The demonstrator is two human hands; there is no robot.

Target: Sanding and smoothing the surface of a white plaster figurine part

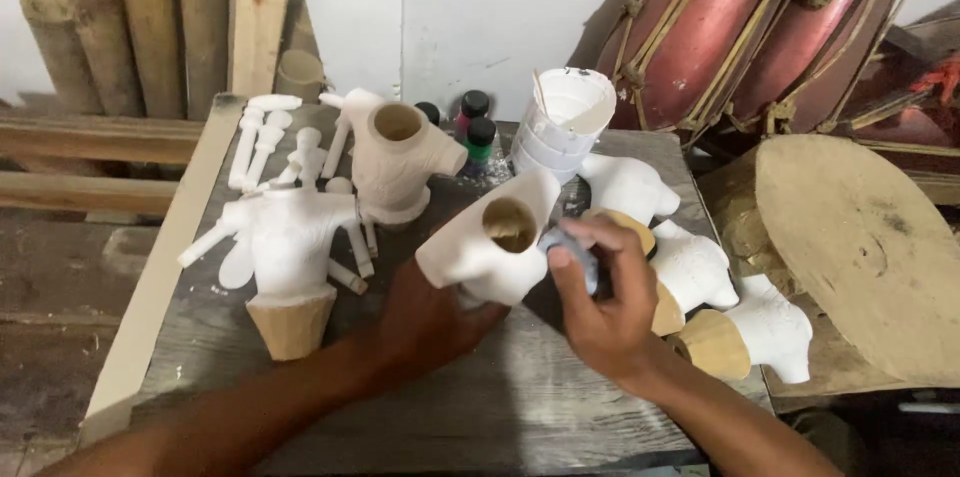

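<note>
My left hand [425, 322] grips a white hollow doll torso [490, 242] from below, tilted so its open neck hole faces up. My right hand [600, 292] pinches a small grey-blue pad [572, 247] against the torso's right edge. Both hands hover over a weathered wooden table [480, 397].
An unpainted torso [400, 157] and a white torso with arms on a wooden cone [290, 267] stand at left, by loose white limbs [262, 137]. More white torsos [700, 267] lie at right. Paint bottles [478, 132] and stacked white cups [565, 122] sit behind. A wooden disc [860, 247] and red drums [740, 27] crowd the right.
</note>
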